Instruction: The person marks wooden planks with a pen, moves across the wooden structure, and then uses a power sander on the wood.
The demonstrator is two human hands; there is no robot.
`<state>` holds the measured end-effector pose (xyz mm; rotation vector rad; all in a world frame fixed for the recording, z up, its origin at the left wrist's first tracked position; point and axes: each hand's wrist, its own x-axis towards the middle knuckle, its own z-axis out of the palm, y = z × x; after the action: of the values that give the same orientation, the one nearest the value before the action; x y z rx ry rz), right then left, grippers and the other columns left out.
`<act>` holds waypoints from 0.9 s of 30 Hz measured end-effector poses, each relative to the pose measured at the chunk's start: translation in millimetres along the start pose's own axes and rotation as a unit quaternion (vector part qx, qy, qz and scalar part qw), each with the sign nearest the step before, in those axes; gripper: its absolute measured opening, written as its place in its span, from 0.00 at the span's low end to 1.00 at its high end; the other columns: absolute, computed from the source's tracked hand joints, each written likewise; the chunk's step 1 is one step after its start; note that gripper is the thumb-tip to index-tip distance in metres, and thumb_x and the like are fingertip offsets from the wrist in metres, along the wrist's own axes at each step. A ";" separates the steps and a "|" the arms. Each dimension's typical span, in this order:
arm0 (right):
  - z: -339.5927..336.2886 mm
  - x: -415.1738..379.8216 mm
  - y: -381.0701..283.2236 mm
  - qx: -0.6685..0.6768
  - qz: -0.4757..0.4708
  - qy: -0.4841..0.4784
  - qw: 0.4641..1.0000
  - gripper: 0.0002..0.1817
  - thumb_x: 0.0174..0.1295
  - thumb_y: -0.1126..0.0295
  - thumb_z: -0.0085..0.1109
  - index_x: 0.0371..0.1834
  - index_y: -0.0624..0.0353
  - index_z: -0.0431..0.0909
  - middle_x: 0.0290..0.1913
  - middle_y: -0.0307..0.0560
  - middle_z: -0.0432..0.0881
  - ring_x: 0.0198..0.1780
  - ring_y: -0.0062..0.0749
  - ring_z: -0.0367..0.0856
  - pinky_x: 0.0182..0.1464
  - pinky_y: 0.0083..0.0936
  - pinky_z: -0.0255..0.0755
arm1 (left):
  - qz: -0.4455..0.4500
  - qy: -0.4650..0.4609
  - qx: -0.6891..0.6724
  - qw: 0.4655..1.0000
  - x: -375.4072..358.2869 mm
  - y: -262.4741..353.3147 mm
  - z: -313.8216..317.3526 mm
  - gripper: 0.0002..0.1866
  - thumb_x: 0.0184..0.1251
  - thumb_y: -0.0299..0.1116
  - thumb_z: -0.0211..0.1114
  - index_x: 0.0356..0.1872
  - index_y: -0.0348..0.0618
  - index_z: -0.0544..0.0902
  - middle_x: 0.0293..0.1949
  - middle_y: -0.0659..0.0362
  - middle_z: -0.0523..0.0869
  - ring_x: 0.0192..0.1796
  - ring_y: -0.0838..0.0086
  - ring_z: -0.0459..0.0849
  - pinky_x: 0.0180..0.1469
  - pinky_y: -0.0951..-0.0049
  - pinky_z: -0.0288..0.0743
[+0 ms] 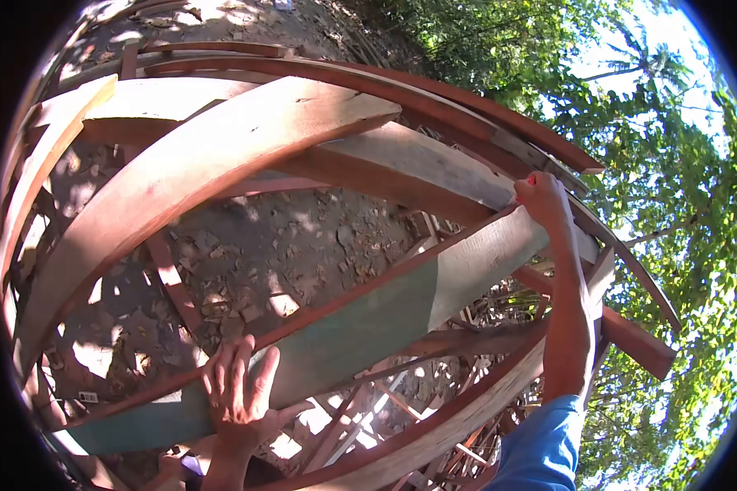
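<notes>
Leafy ground lies beneath a frame of curved beams, already standing. Across its lower half slants the plank, seemingly still to be fastened: left hand spread open on it, right hand closed at its right end.

The long plank beneath your left hand is wood, its broad face matt and fairly smooth, with faint grain where sun strikes the upper end. The curved beam is wood too, smooth-looking and matt, marked by 1 or more small dark cracks near its tip. The grayish beam behind it looks weathered and dull. Below your plank, the lower beam shows a rougher, streaky wooden face. Your sleeve is soft, matt blue cloth. The ground looks rough, strewn with dry, papery leaves.
</notes>
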<state>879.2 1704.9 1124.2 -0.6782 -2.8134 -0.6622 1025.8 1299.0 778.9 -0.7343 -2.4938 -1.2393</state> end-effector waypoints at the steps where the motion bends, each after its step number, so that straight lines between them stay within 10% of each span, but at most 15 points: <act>1: 0.6 1.5 0.6 0.000 -0.005 0.006 1.000 0.19 0.52 0.57 0.58 0.27 0.65 0.84 0.33 0.65 0.86 0.40 0.60 0.85 0.48 0.45 0.77 | -0.003 -0.006 0.001 1.000 0.5 0.8 -0.4 0.53 0.41 0.69 0.76 0.70 0.53 0.72 0.69 0.49 0.73 0.67 0.50 0.74 0.65 0.42 0.66; 21: -21.1 -34.7 -33.0 0.058 0.010 -0.040 0.997 0.20 0.54 0.54 0.59 0.29 0.62 0.86 0.30 0.59 0.87 0.37 0.53 0.87 0.46 0.43 0.78 | 0.002 -0.018 -0.004 1.000 0.3 2.3 -2.1 0.57 0.38 0.67 0.80 0.71 0.50 0.70 0.68 0.49 0.73 0.67 0.51 0.73 0.66 0.42 0.64; 27: -44.7 -74.7 75.2 0.146 0.109 0.157 0.971 0.22 0.56 0.54 0.58 0.32 0.65 0.86 0.29 0.55 0.88 0.35 0.45 0.88 0.42 0.38 0.78 | -0.017 -0.063 0.029 0.997 2.5 14.0 -11.7 0.64 0.33 0.68 0.79 0.75 0.45 0.65 0.72 0.47 0.69 0.71 0.49 0.68 0.71 0.42 0.58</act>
<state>983.0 1715.1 1172.7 -0.7369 -2.4298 -0.2790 1031.4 1297.6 796.4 -0.7808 -2.6419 -1.1604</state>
